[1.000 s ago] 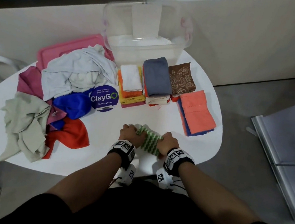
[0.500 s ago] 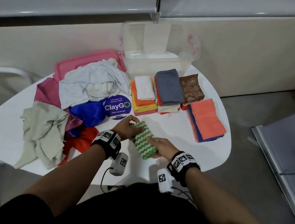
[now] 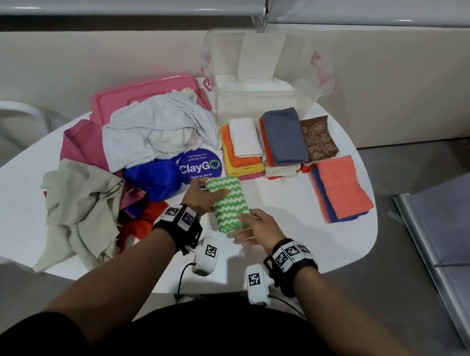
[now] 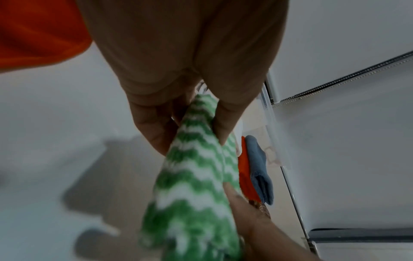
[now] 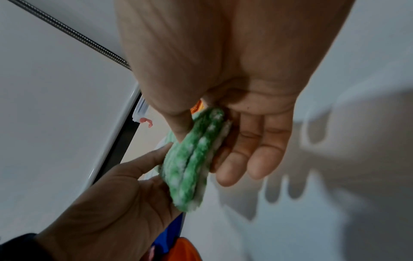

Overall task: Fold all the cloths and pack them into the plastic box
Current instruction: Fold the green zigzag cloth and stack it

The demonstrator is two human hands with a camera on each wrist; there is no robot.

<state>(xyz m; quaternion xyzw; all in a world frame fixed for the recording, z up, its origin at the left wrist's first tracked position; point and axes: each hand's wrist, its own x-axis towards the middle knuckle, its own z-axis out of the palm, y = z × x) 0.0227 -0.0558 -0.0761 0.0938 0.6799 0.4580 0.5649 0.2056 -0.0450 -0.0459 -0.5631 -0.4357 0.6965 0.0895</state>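
A folded green-and-white zigzag cloth hangs just above the white table, held from both sides. My left hand pinches its far left edge, thumb against fingers in the left wrist view, where the cloth runs down between them. My right hand grips the near end, thumb on top and fingers beneath the cloth. The clear plastic box stands at the table's far edge with no cloths visible in it.
Folded stacks lie before the box: white on orange, grey, brown paisley, coral. Loose cloths are heaped at the left: pale grey, blue, beige, red. A pink lid lies behind them.
Both hands lifted the folded green cloth off the table's near edge, turned it lengthwise and carried it away from me, towards the stacks.
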